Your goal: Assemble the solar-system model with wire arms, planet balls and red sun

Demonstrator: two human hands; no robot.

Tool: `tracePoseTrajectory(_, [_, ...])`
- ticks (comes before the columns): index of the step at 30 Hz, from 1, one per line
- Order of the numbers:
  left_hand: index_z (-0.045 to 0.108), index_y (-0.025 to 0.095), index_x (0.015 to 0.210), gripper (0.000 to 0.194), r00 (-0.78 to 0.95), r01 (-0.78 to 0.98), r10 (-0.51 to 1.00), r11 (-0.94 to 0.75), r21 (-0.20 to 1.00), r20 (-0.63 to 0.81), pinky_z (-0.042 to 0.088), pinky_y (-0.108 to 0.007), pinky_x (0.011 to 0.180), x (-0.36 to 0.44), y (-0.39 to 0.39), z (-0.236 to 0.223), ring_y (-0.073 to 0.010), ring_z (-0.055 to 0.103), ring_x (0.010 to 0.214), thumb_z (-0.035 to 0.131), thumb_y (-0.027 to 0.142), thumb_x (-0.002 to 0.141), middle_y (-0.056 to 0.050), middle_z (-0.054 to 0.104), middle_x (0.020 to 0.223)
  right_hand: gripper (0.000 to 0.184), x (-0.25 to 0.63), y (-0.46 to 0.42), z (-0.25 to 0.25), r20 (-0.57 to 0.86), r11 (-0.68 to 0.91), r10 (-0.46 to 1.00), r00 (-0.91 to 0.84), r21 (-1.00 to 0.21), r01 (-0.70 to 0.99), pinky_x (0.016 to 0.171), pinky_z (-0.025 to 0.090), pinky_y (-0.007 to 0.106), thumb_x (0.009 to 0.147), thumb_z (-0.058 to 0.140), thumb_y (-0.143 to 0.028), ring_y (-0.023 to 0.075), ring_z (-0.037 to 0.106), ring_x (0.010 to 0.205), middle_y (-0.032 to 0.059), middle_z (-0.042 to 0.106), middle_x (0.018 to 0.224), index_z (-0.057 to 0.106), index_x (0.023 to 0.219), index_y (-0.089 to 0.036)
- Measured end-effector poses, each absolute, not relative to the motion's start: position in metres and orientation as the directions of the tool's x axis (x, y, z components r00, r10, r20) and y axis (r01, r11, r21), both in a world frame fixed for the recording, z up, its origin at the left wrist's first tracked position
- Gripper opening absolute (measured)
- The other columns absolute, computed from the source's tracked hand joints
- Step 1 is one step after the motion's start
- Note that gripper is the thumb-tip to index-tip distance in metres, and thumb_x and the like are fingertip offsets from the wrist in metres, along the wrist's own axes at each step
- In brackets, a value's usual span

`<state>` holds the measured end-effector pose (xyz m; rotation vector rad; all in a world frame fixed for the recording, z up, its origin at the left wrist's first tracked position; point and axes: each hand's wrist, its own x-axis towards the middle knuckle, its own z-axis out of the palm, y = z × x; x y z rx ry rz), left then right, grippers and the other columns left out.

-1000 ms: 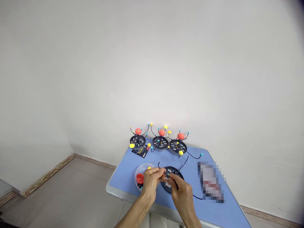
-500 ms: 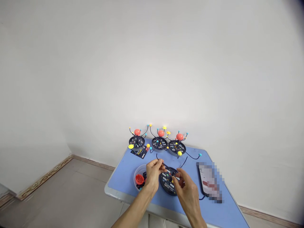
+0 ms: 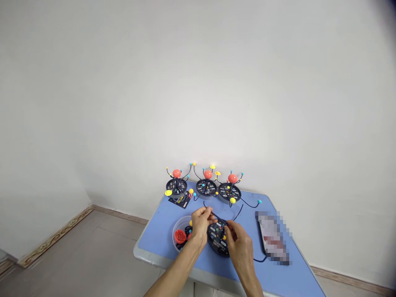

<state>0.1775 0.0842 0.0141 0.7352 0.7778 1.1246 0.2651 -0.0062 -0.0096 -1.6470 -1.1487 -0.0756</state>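
My left hand [image 3: 200, 225] pinches a thin curved black rod [image 3: 216, 215] between thumb and fingers. The rod's other end runs into the closed fingertips of my right hand [image 3: 239, 243], above a round black base [image 3: 218, 243] printed with small pictures and labels. What sits at the base's centre is mostly covered by my right hand. Another curved black rod [image 3: 239, 212] sticks out behind the base, and one more [image 3: 261, 260] shows to the right of my right hand. Left of the base, partly behind my left wrist, a clear tub [image 3: 174, 231] holds a red half-ball [image 3: 180, 236] and dark small parts.
Along the wall stand three solar system models, left [image 3: 176, 187], middle [image 3: 206, 189] and right [image 3: 229, 193], their coloured balls on curved arms. A black printed card [image 3: 182, 201] lies before the left one. A phone [image 3: 272, 239] with blurred screen lies right on the blue table [image 3: 163, 220].
My right hand has moved slightly left and closed its fingers at the rod's end. My left hand keeps its pinch. The whole view has shifted a little.
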Motion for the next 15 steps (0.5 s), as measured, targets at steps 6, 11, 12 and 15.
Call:
tracePoseTrajectory(6, [0.066,0.012,0.057,0.037,0.226,-0.475,0.957,0.271,0.837,-0.181,0.053,-0.023,0.051,0.1799,0.0863,0.0131,-0.0095,0.055,0.046,0.089,0.039,0.053,0.002,0.055,0.047,0.050,0.2683,-0.0026,-0.0132,0.553,0.011,0.661,0.507,-0.683,0.731,0.059,0.050,0.030,0.094,0.037,-0.054,0.0193,0.064,0.060,0.0090,0.071,0.076,0.070,0.089,-0.016])
tracePoseTrajectory(11, [0.064,0.012,0.056,0.033,0.220,-0.448,0.954,0.285,0.847,-0.205,0.053,-0.023,0.050,0.1810,0.0874,0.0117,-0.0090,0.054,0.043,0.088,0.035,0.058,0.003,0.054,0.045,0.052,0.2688,-0.0031,-0.0143,0.524,-0.057,0.691,0.497,-0.647,0.761,0.059,0.048,0.030,0.095,0.033,-0.048,0.0202,0.065,0.061,0.0105,0.071,0.076,0.073,0.091,-0.014])
tracePoseTrajectory(12, [0.064,0.012,0.056,0.033,0.220,-0.441,0.952,0.292,0.849,-0.213,0.053,-0.023,0.049,0.1813,0.0878,0.0114,-0.0091,0.054,0.042,0.088,0.033,0.059,0.003,0.053,0.045,0.051,0.2689,-0.0035,-0.0137,0.515,-0.077,0.698,0.498,-0.637,0.767,0.059,0.048,0.030,0.095,0.033,-0.045,0.0203,0.066,0.061,0.0106,0.072,0.076,0.073,0.092,-0.014])
tracePoseTrajectory(15, [0.062,0.012,0.056,0.030,0.224,-0.418,0.944,0.319,0.850,-0.244,0.052,-0.023,0.046,0.1819,0.0895,0.0108,-0.0100,0.055,0.042,0.086,0.029,0.064,0.003,0.054,0.046,0.040,0.2689,-0.0045,-0.0089,0.477,-0.148,0.723,0.500,-0.599,0.787,0.058,0.044,0.029,0.091,0.040,-0.036,0.0206,0.066,0.063,0.0093,0.073,0.078,0.074,0.093,-0.016])
